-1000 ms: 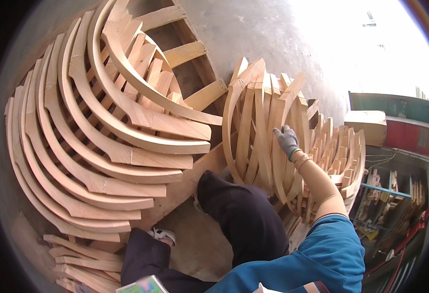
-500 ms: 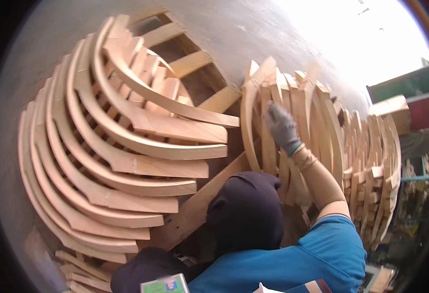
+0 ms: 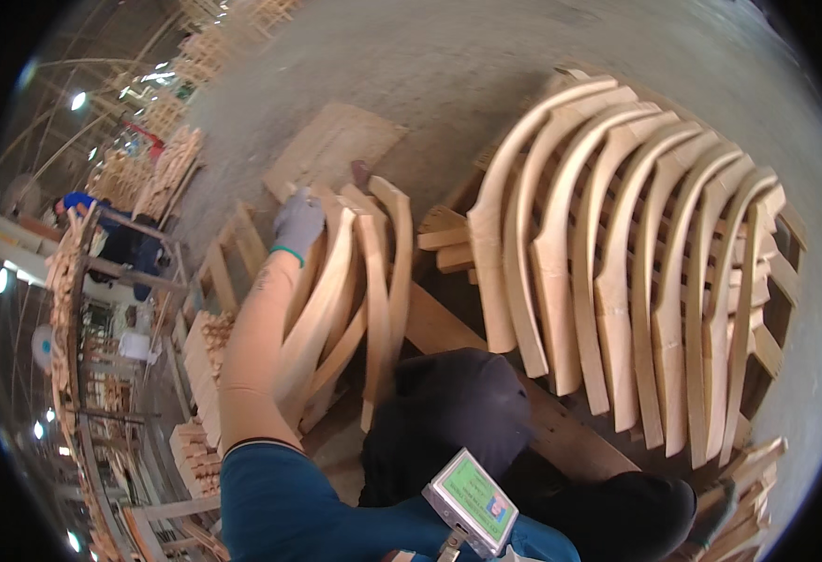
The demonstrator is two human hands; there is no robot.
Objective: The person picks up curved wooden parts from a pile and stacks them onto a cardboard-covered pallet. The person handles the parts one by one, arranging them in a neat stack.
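My left hand [image 3: 298, 227], in a grey glove with a green cuff, is at the upper ends of a bunch of upright curved wooden pieces [image 3: 334, 262] on my left. Its fingers are closed around the top of one of them. Far down on the right, my right hand [image 3: 720, 513], in a dark-looking glove, lies against a low pile of wooden pieces [image 3: 755, 487]. Its fingers are too dim to read. Between the hands, a row of long curved wooden pieces [image 3: 622, 253] stands side by side on the right.
Pallet wood [image 3: 575, 436] runs low between the two groups. A flat board [image 3: 345, 140] lies on the concrete floor beyond the left group. Stacked wooden parts [image 3: 197, 450] and a long rack [image 3: 78, 356] stand at left. Another person [image 3: 102, 220] is farther off.
The view has swung round: the neat curved row was on the left and is now on the right. My right hand was up at another curved group; now my left hand is up at one.
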